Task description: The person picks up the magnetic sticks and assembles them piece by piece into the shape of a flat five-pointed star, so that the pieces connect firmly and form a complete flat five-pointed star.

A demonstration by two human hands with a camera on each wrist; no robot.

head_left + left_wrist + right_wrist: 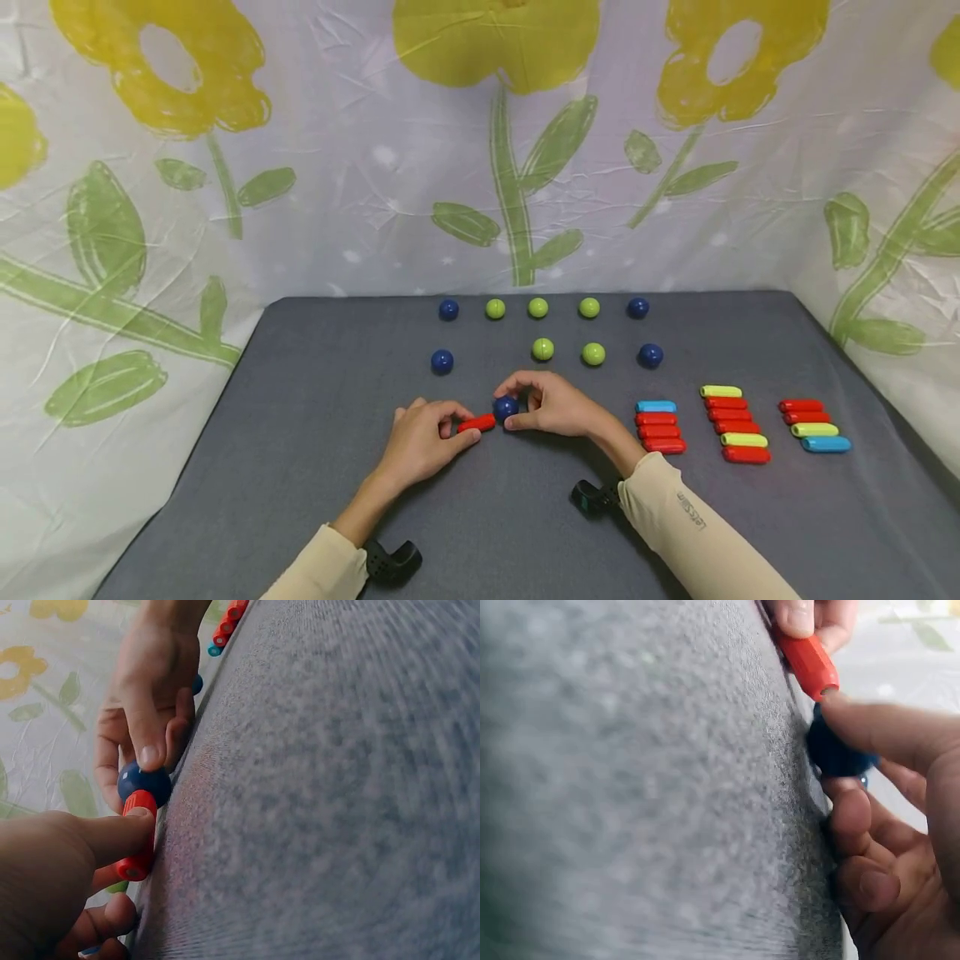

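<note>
Between thumb and fingers my left hand (pixel 424 437) pinches a red rod (pixel 477 423) low over the grey cloth. My right hand (pixel 553 406) holds a dark blue ball (pixel 506 407) in its fingertips, just right of the rod. In the left wrist view the far end of the red rod (pixel 138 836) meets the blue ball (pixel 144 783). The right wrist view shows a small hole in the end of the rod (pixel 810 664), close against the ball (pixel 840 750); whether the two are joined I cannot tell.
Behind the hands, blue balls (pixel 442 361) and green balls (pixel 543 349) stand in two rows. Three stacks of rods lie to the right: a left one (pixel 660 431), a middle one (pixel 738 427) and a right one (pixel 814 429). A flowered curtain (pixel 360 167) hangs behind the table.
</note>
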